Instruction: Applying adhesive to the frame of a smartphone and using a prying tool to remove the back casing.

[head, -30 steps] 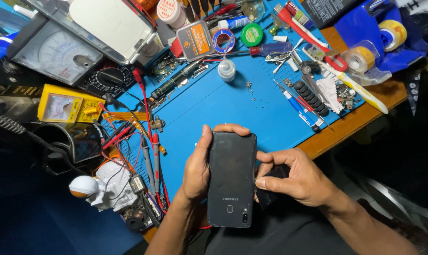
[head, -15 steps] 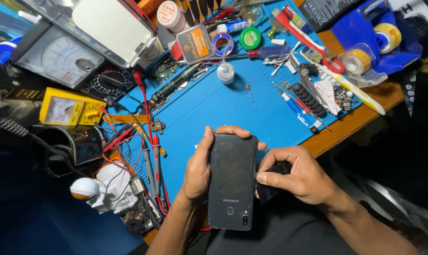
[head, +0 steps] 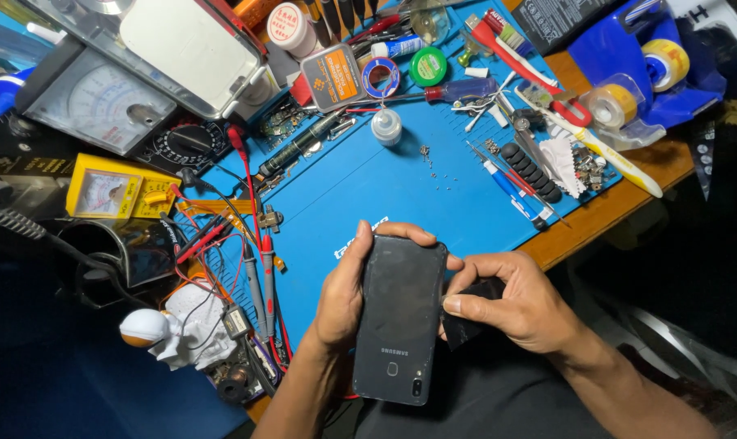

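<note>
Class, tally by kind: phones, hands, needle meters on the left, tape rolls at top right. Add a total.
Phones: 1, black phone
Hands: 2, left hand gripping it, right hand pinching a dark scrap
Needle meters: 2, grey meter, yellow meter
Tape rolls: 2, yellow roll, tan roll
Total: 7

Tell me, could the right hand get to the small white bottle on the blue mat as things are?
Probably yes, once freed: the right hand pinches a dark piece against the black phone, and bare blue mat lies between it and the small white bottle.
</note>
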